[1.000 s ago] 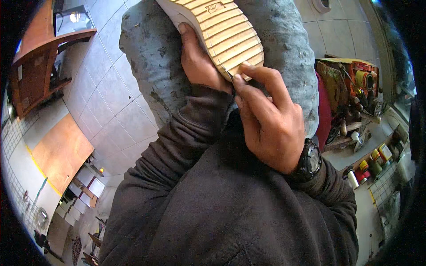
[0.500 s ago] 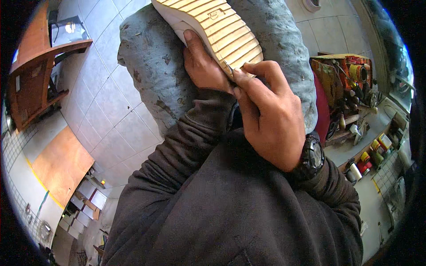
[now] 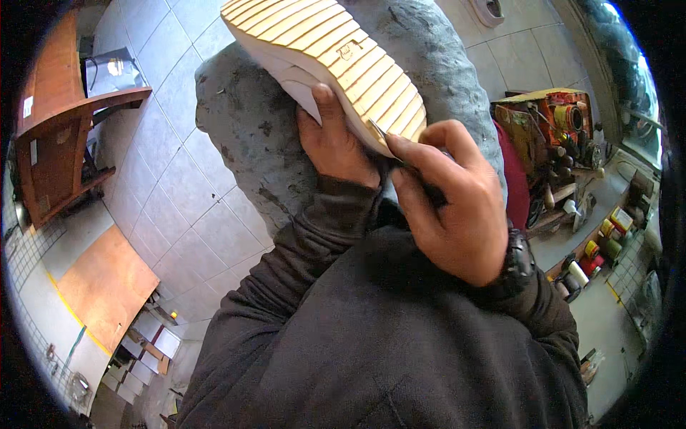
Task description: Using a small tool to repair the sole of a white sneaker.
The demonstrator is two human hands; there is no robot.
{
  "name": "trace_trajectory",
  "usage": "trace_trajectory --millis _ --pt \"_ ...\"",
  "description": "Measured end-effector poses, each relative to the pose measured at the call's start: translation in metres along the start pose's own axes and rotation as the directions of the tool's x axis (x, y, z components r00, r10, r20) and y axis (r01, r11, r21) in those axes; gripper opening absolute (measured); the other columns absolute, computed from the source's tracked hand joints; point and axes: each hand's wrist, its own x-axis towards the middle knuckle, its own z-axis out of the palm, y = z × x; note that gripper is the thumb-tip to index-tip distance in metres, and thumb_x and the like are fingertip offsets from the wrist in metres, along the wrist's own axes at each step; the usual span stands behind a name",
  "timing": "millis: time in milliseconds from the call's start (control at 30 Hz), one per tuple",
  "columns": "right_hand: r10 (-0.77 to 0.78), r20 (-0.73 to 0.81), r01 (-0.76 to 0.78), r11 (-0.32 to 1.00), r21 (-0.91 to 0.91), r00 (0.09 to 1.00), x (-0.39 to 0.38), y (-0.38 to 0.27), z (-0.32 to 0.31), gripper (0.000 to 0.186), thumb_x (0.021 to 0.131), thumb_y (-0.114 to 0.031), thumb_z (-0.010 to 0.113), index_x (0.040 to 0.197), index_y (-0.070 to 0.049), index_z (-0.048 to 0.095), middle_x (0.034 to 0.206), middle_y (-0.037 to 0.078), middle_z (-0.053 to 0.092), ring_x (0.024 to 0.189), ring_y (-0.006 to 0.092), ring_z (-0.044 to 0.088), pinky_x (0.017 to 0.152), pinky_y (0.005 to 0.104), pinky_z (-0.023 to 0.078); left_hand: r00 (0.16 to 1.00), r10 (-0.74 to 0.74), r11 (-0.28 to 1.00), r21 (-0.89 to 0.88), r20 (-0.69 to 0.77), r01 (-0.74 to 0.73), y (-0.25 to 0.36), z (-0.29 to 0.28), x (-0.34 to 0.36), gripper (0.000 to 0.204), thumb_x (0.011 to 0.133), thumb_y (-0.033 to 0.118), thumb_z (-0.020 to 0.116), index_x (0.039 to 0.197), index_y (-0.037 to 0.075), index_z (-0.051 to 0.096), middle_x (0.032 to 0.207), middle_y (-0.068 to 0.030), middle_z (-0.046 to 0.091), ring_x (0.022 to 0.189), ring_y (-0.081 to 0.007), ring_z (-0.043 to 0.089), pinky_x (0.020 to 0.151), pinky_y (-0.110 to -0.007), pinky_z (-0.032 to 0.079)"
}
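A white shoe (image 3: 286,64) lies sole up over my lap, its cream ridged sole (image 3: 361,68) turned toward me. My left hand (image 3: 336,139) grips the shoe's near side, thumb up along the white sidewall and the other fingers hidden beneath. At the near end of the sole, my right hand (image 3: 457,200) pinches a thin, pointed metal tool (image 3: 377,129) between thumb and fingers. Its tip rests at the sole's edge; the rest is hidden in the hand, so I cannot tell its exact kind.
A worn grey-blue cover (image 3: 243,143) drapes my legs. To the right are a box of tools (image 3: 550,118) and several thread spools (image 3: 593,261) on a ledge. A brown wooden table (image 3: 53,154) stands left on the tiled floor (image 3: 171,171). Another shoe (image 3: 489,11) sits far right.
More of the shoe shows now, and its near end sits slightly lower. My right hand has moved down and right, and the tool's tip shows more plainly against the sole.
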Motion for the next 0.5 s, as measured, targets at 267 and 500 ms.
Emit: trace_trajectory --millis 267,500 --pt "-0.145 -0.034 0.145 0.989 0.004 0.989 -0.006 0.02 -0.042 0.03 0.08 0.005 0.088 0.108 0.0 0.079 0.094 0.013 0.074 0.08 0.026 0.077 0.07 0.0339 0.06 0.992 -0.111 0.986 -0.116 0.066 0.119 0.018 -0.006 -0.035 0.065 0.101 0.023 0.082 0.151 -0.001 0.048 0.14 -0.0128 0.064 0.129 -0.0233 0.061 0.115 -0.042 0.047" --pt "-0.222 -0.031 0.223 0.975 0.014 0.975 0.004 0.026 -0.033 0.021 0.08 0.008 0.086 0.098 0.004 0.076 0.105 0.021 0.081 0.081 0.0296 0.082 0.067 0.0342 0.064 0.994 -0.086 0.996 -0.024 0.073 0.088 0.005 -0.016 -0.035 0.065 0.1 0.025 0.083 0.148 -0.005 0.05 0.136 -0.0132 0.067 0.123 -0.0226 0.065 0.112 -0.039 0.049"
